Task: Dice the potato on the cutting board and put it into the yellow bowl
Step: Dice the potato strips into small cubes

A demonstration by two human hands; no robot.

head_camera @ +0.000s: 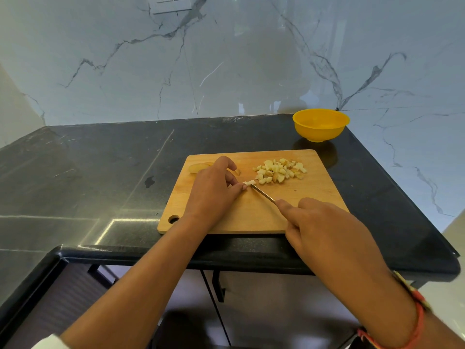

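While L hand pinches potato strip on board | R hand grips knife, blade tip at strip

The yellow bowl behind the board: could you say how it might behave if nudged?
The yellow bowl looks like plastic and appears empty, so probably light. Its narrow foot under a wide rim could let it tip. On the glossy counter it may slide.

Black counter, marble wall, perhaps socket.
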